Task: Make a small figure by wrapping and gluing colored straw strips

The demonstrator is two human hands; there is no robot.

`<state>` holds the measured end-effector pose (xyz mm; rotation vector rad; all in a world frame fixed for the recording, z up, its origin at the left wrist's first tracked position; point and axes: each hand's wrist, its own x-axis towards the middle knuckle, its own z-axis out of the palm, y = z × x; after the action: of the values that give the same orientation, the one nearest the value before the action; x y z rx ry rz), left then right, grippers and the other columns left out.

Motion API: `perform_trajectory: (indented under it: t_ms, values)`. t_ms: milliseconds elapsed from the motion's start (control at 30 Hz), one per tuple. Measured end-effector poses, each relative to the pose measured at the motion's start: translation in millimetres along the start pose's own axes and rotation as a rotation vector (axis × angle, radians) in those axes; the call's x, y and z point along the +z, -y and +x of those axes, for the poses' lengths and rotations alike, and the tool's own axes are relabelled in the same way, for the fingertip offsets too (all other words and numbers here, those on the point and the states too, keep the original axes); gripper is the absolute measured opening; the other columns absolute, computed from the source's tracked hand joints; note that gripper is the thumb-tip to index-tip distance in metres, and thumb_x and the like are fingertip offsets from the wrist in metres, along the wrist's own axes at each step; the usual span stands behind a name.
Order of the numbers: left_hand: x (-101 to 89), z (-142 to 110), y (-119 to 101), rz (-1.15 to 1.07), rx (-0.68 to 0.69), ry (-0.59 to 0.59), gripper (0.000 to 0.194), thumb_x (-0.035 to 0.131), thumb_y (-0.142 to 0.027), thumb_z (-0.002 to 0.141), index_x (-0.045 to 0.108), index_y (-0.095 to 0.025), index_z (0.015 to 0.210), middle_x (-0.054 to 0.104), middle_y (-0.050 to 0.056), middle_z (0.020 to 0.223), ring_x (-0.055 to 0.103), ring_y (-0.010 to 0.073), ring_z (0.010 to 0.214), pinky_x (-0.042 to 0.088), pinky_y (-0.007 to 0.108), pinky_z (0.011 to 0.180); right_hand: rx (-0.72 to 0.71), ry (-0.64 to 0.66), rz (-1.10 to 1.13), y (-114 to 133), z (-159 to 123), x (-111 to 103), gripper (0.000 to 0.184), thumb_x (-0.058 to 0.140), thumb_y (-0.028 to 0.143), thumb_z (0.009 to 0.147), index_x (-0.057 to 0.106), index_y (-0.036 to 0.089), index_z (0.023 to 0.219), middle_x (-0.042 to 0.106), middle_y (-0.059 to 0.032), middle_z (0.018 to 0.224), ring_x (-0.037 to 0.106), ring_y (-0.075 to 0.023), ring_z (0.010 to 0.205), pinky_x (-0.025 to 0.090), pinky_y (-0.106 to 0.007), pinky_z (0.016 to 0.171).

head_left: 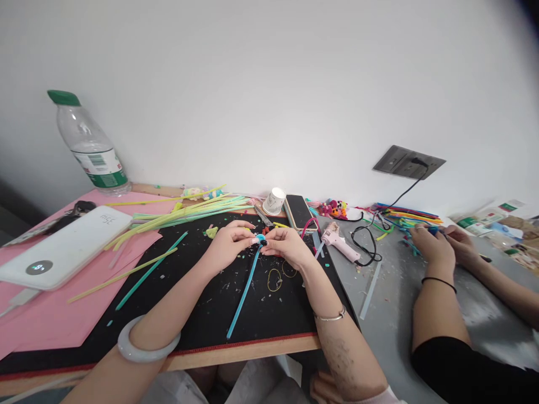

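A blue pipe cleaner (244, 297) slants down from between my fingertips toward the front edge of the black mat (202, 314). Its upper end is bent into a small curl. My left hand (232, 242) pinches the curl from one side between thumb and fingers. On the other side my right hand (288, 247) is closed on the same end, close to the left fingertips. Thin rubber bands (274, 280) lie below my right hand. A teal pipe cleaner (151, 271) and a pale yellow one (122, 276) lie to the left.
A bundle of pipe cleaners (185, 214), a power bank (67, 247) and a bottle (95, 148) stand or lie left. Behind my hands are a paper cup (274, 201), pliers (263, 216) and a phone (300, 213). A glue gun (341, 242) lies right, near a co-worker's hands (435, 245).
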<state>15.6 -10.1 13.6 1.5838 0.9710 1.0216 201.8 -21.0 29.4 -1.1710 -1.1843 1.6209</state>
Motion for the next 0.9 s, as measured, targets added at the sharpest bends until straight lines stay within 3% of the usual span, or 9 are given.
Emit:
perform_trajectory:
  t_ms: [400, 900]
  values:
    - [-0.7, -0.7, -1.6, -0.007, 0.012, 0.016, 0.02, 0.065, -0.038, 0.071, 0.069, -0.018, 0.074, 0.052, 0.007, 0.115, 0.059, 0.0166, 0.082, 0.048, 0.034, 0.078, 0.009, 0.04, 0.068, 0.8, -0.5, -0.2, 0.033, 0.078, 0.037, 0.061, 0.06, 0.012, 0.07, 0.07, -0.0066, 0.065, 0.069, -0.0137, 0.061, 0.057, -0.02, 0.062]
    - [-0.6, 0.3, 2.2, -0.017, 0.044, 0.021, 0.019, 0.066, -0.037, 0.07, 0.07, -0.019, 0.073, 0.052, 0.008, 0.115, 0.06, 0.0187, 0.086, 0.048, 0.035, 0.079, 0.026, 0.063, 0.078, -1.0, 0.6, -1.5, 0.032, 0.077, 0.037, 0.062, 0.059, 0.012, 0.069, 0.069, -0.0059, 0.064, 0.068, -0.0132, 0.058, 0.056, -0.021, 0.061]
